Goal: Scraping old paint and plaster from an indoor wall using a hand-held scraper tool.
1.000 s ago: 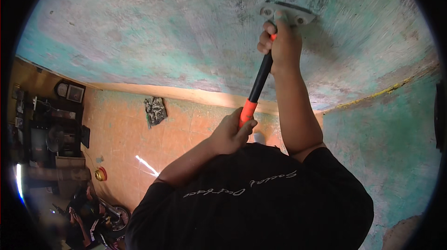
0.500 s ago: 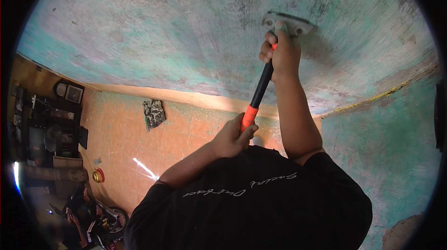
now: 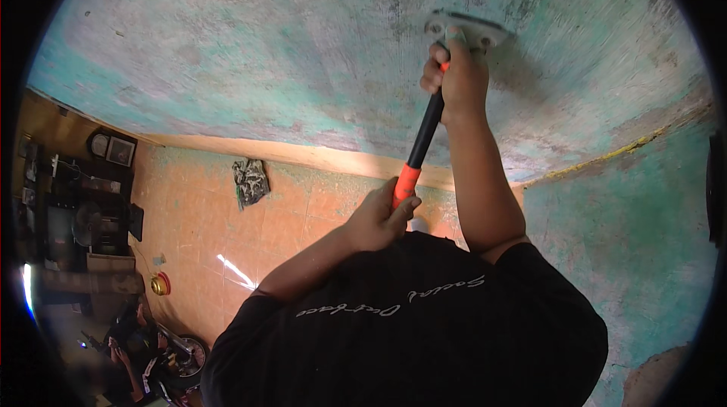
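A long tool (image 3: 422,134) with a black shaft and an orange grip points up at a grey metal plate (image 3: 485,30) fixed on the worn teal surface (image 3: 265,51). My right hand (image 3: 458,81) is shut on the top of the shaft, right under the plate and covering the tool's head. Lower down, my left hand (image 3: 379,219) is shut on the orange grip. My black shirt (image 3: 424,331) fills the lower middle of the view.
An orange tiled floor (image 3: 204,218) lies at the left with a crumpled dark bundle (image 3: 250,180) and a small yellow round object (image 3: 159,283). Dark shelves (image 3: 76,202) stand at the far left, a wheel (image 3: 185,354) below. A second teal wall (image 3: 628,255) is at the right.
The view shifted slightly. Both hands keep the same grip on the tool at the plate.
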{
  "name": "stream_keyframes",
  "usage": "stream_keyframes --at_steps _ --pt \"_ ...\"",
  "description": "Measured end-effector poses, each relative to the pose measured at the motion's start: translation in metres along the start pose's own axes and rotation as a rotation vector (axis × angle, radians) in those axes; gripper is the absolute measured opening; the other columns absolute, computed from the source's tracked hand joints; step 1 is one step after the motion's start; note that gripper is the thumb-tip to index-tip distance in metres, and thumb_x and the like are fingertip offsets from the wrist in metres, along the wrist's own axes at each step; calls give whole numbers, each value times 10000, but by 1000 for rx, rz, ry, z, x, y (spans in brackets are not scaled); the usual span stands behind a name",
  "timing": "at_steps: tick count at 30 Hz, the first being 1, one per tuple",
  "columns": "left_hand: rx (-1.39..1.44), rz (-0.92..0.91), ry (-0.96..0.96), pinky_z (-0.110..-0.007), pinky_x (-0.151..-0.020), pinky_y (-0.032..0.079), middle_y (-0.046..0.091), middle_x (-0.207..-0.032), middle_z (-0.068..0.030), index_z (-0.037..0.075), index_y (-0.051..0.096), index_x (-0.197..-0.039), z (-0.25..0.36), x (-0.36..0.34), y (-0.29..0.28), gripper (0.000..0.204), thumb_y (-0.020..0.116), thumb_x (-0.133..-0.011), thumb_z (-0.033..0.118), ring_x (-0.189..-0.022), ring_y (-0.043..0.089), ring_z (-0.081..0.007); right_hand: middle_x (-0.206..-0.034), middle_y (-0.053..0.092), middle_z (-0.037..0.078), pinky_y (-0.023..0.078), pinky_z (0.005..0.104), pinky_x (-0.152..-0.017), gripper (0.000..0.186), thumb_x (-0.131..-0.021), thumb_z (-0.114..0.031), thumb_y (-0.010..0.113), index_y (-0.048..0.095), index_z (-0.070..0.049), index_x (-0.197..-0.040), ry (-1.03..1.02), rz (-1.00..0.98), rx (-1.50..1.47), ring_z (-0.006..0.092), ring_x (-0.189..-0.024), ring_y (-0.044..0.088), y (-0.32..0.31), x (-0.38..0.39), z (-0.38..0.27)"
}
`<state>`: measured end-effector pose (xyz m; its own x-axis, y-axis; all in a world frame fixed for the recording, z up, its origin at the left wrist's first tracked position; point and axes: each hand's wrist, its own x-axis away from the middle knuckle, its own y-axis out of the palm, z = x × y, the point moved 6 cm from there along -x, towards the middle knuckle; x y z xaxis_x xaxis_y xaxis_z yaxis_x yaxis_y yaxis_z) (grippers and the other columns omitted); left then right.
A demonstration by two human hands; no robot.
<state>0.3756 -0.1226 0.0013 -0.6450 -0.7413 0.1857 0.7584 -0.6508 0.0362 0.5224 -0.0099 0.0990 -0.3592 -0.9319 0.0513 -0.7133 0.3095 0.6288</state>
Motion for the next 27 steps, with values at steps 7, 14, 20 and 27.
stream_keyframes --at_steps 7,14,20,27 --pt "7 -32 -25 -218 -459 385 435 -662 -2 55 395 -950 -3 0 3 153 473 -919 183 -508 434 -67 -597 420 -28 277 236 -371 214 -889 -254 495 399 -120 -751 -39 -27 26 70 -416 337 4 2 -4" --pt "-19 -22 -36 -224 -462 388 438 -657 2 57 396 -950 4 0 -3 162 478 -918 193 -508 435 -65 -593 419 -20 277 236 -368 235 -888 -267 498 396 -117 -739 -75 -56 30 70 -411 335 10 -2 -9" --pt "1 -15 -65 -217 -469 393 443 -666 4 55 396 -963 -4 2 0 198 498 -910 216 -520 445 -64 -579 414 -10 279 246 -369 270 -880 -267 508 393 -103 -699 -46 -14 27 79 -406 346 1 -2 -2" --pt "-82 -6 -3 -210 -451 381 440 -657 4 55 391 -963 5 0 -2 183 476 -920 211 -499 447 -65 -578 424 -2 282 256 -368 278 -874 -265 515 392 -89 -698 -68 -40 -20 85 -411 362 4 -2 -6"
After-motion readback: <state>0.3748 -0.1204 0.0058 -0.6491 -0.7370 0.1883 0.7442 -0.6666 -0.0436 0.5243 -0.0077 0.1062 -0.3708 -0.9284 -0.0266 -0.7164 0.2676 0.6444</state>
